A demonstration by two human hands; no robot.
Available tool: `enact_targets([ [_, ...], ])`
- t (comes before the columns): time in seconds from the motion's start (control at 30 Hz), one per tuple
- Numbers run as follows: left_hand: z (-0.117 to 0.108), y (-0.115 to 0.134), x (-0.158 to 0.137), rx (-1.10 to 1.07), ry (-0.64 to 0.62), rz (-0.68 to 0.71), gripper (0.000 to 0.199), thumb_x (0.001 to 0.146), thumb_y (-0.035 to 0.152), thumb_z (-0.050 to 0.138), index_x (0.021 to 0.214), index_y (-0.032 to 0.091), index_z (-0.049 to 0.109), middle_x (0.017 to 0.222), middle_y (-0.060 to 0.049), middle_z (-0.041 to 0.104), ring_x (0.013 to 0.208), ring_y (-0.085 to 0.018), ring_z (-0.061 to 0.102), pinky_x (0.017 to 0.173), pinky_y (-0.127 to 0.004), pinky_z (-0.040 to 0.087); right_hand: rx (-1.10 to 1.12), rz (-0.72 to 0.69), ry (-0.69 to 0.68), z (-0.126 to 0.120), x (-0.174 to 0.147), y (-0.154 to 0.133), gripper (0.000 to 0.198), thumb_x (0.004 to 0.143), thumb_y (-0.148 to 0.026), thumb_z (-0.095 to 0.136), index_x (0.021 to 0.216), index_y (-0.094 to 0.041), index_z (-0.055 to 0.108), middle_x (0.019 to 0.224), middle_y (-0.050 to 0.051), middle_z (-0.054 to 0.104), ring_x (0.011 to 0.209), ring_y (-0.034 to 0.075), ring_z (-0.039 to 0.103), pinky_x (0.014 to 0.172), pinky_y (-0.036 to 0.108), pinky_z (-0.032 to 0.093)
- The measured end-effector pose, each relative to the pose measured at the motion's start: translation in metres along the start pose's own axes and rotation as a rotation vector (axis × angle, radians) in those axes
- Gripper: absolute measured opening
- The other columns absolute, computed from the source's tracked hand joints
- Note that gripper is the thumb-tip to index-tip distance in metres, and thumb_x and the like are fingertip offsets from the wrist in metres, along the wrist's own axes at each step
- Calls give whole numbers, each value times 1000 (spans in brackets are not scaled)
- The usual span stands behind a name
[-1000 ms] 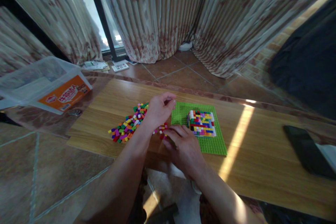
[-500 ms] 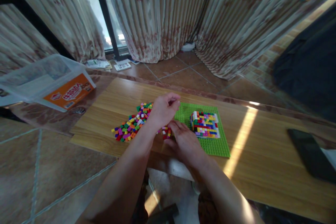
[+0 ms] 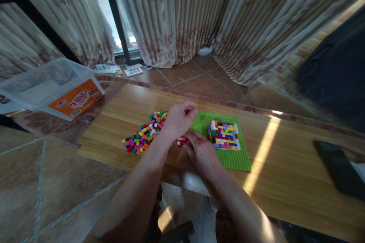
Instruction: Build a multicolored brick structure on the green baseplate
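My left hand [image 3: 180, 117] hovers by the left edge of the green baseplate [image 3: 236, 161]. Its fingers are curled in toward the thumb, and whatever they may hold is hidden. Closer to me, my right hand [image 3: 203, 153] is low at the table, with bent fingertips drawn together at a few loose bricks [image 3: 180, 142]. Any brick between them is too small to make out. A block of multicoloured toy bricks [image 3: 224, 135] stands on the baseplate, right of both hands. The pile of loose small bricks [image 3: 142, 136] spreads left of my left forearm, which covers part of it.
The wooden table [image 3: 273, 182] carries all this. A clear plastic bin [image 3: 42, 91] with an orange label stands at the far left. A dark flat object [image 3: 339, 167] lies at the right. Curtains [image 3: 176, 19] hang beyond the table.
My right hand's fingertips have drawn together and bent in at the loose bricks. My left hand stays nearly in place. The block on the baseplate looks the same.
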State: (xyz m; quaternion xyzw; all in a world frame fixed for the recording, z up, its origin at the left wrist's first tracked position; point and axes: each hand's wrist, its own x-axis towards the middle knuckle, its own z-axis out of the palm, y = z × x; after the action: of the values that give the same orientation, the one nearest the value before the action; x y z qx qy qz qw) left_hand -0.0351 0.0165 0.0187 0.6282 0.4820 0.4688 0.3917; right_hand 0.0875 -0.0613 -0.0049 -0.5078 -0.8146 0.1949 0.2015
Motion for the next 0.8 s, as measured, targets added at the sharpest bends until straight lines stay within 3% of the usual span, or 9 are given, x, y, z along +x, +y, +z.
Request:
enact_targets([
  [0.3,0,0,-1,-18,-20,-21,19,80,13,56,95,14,68,78,-4,72,68,-12,66,68,-26,54,-69,-1,6,1,1,-3,23,91,-13,48,108,-15,63,102,11,66,92,23,64,85,36,53],
  [0.57,3,-1,-2,-19,-41,-31,19,80,13,56,94,14,68,79,-4,72,70,-13,66,69,-26,54,-65,10,17,0,2,-2,15,88,-11,53,92,-17,67,93,8,66,82,19,64,77,30,51],
  [0.8,4,-2,0,-67,-47,-88,18,79,12,58,94,15,68,79,-2,70,69,-12,64,69,-25,51,22,7,134,-2,0,-3,14,85,-9,56,88,-18,68,88,5,65,75,17,63,71,28,50],
])
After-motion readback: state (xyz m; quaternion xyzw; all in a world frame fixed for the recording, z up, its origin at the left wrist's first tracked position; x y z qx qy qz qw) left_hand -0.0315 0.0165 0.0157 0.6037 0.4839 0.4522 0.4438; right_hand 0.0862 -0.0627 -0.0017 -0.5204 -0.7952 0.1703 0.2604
